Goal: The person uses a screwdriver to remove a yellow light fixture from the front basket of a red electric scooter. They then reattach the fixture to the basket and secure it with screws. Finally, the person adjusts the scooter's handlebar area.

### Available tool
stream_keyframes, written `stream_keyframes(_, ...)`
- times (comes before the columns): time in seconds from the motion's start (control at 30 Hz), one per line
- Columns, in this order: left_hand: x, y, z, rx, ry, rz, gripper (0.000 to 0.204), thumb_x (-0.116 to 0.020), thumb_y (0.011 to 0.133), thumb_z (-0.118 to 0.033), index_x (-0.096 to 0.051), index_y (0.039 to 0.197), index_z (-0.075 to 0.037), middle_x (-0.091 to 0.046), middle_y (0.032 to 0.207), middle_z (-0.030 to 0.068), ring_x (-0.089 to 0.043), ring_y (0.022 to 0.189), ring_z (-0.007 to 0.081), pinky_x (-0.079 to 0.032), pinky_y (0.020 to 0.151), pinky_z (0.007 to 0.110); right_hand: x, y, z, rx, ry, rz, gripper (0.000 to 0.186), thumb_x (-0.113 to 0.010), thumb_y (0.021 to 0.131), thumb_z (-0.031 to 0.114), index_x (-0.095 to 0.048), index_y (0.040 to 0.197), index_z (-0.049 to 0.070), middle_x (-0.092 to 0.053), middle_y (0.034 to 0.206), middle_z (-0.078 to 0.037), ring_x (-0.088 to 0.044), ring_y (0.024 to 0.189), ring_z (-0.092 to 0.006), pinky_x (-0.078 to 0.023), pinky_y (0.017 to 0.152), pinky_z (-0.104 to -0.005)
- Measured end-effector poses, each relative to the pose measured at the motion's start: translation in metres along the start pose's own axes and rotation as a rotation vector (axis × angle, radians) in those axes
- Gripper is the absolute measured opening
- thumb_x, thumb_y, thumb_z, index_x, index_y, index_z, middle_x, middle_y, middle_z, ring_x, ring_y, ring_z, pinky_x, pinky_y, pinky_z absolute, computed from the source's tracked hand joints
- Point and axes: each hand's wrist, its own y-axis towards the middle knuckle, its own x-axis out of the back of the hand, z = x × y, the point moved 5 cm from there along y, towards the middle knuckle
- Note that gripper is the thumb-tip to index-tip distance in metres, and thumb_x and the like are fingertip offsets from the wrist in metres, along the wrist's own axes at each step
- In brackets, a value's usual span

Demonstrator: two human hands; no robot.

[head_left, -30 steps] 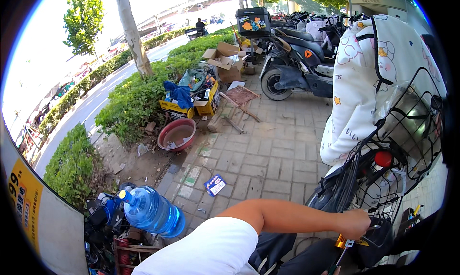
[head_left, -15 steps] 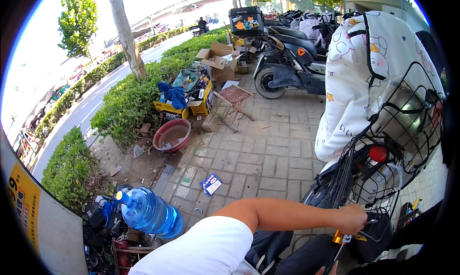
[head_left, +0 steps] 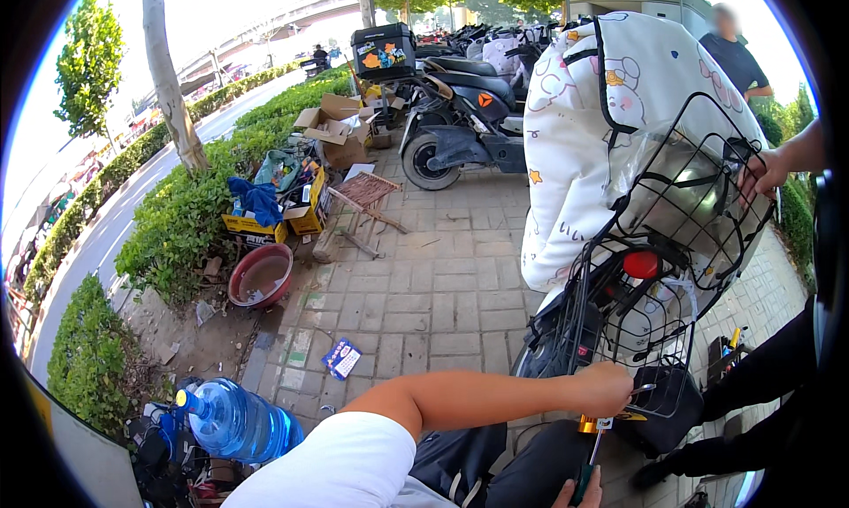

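My left hand (head_left: 603, 389) is closed beside the lower edge of a black wire basket (head_left: 688, 358), on a slim metal tool whose shiny end (head_left: 645, 388) sticks out to the right; its kind is unclear. Just below the fist sits a gold-coloured cylindrical part (head_left: 589, 425). At the bottom edge my right hand (head_left: 566, 494) grips a screwdriver (head_left: 585, 481) by its dark green handle. The shaft points up toward the gold part; whether the tip touches it I cannot tell. A red round reflector (head_left: 641, 264) shows behind the basket's wires.
Another person's hand (head_left: 762, 175) rests on the upper basket, by a white patterned cover (head_left: 566, 154). A parked scooter (head_left: 478, 110) stands farther back. To the left are a water bottle (head_left: 243, 424), a red basin (head_left: 261, 276), a stool (head_left: 364, 190) and boxes (head_left: 336, 129).
The view has swung right, so the scene sits farther left and more of the other person shows. Both my hands keep their grips near the gold part.
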Motion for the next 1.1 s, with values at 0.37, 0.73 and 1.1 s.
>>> stream_keyframes(0.37, -0.007, 0.002, -0.004, -0.041, 0.004, 0.019, 0.026, -0.057, 0.085, -0.020, -0.069, 0.078, 0.003, -0.066, 0.073, 0.0217, -0.065, 0.072, 0.0411, -0.052, 0.068, 0.048, -0.034, -0.020, -0.070, -0.643, 0.831, 0.083, 0.045, -0.065, 0.086, -0.001, -0.057, 0.130, 0.000, -0.060, 0.083, -0.005, -0.049, 0.055, -0.0117, -0.041, 0.049, -0.0264)
stream_keyframes(0.73, -0.005, 0.002, -0.003, -0.034, -0.036, -0.001, 0.027, -0.060, 0.082, -0.022, -0.069, 0.080, 0.003, -0.067, 0.079, 0.0234, -0.066, 0.077, 0.0412, -0.053, 0.069, 0.048, -0.005, -0.010, -0.006, 0.004, -0.082, -0.014, 0.042, -0.068, 0.089, 0.015, -0.060, 0.125, -0.006, -0.066, 0.109, -0.028, -0.066, 0.094, -0.0391, -0.051, 0.084, -0.0409)
stream_keyframes(1.1, 0.001, 0.000, -0.012, -0.073, 0.006, -0.008, 0.026, -0.058, 0.083, -0.022, -0.069, 0.080, 0.002, -0.068, 0.080, 0.0235, -0.067, 0.078, 0.0416, -0.053, 0.071, 0.048, -0.029, -0.008, -0.070, -0.529, 0.514, 0.155, 0.045, -0.066, 0.091, 0.010, -0.056, 0.134, 0.003, -0.066, 0.116, -0.022, -0.065, 0.098, -0.0249, -0.051, 0.084, -0.0330)
